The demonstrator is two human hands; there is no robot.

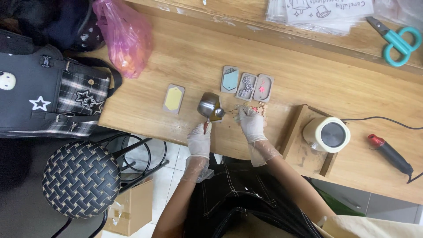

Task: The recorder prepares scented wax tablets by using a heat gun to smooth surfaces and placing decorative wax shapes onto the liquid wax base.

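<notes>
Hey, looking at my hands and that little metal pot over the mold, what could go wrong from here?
The metal pot in your left hand is tipped over the mold beneath it; it could spill onto the wooden table. Your right hand works close beside the spout and might get splashed. Small beads lying by that hand could scatter.

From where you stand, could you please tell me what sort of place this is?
Probably a small craft workshop: tag-shaped moulds lie on a wooden bench, with an electric melting pot and scissors nearby.

A small craft workshop. A worn wooden workbench (308, 75) carries silicone moulds (246, 84), teal scissors (398, 42), an electric melting pot (328, 134) and printed packaging sheets (317, 13).
</notes>
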